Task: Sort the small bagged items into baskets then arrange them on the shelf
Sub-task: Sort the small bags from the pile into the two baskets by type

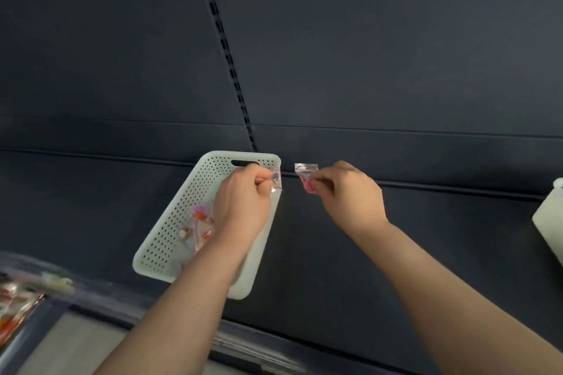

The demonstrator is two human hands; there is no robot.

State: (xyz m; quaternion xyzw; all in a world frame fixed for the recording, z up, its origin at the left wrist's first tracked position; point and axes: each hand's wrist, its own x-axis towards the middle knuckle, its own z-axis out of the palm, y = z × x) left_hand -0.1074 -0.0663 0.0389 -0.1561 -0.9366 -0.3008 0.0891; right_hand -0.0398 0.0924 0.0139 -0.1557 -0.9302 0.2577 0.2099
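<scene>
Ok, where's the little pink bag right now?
Head view, just right of centre: the pink bag is pinched in the right hand over the dark shelf, beside the white basket, facing the left hand and its clear bag.

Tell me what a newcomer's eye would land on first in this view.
The two hands at centre: the left hand pinches a clear bag over the white perforated basket at its far corner, while the right hand pinches a pink-filled bag just right of it, above the dark shelf. A few colourful bags lie inside the basket.
</scene>
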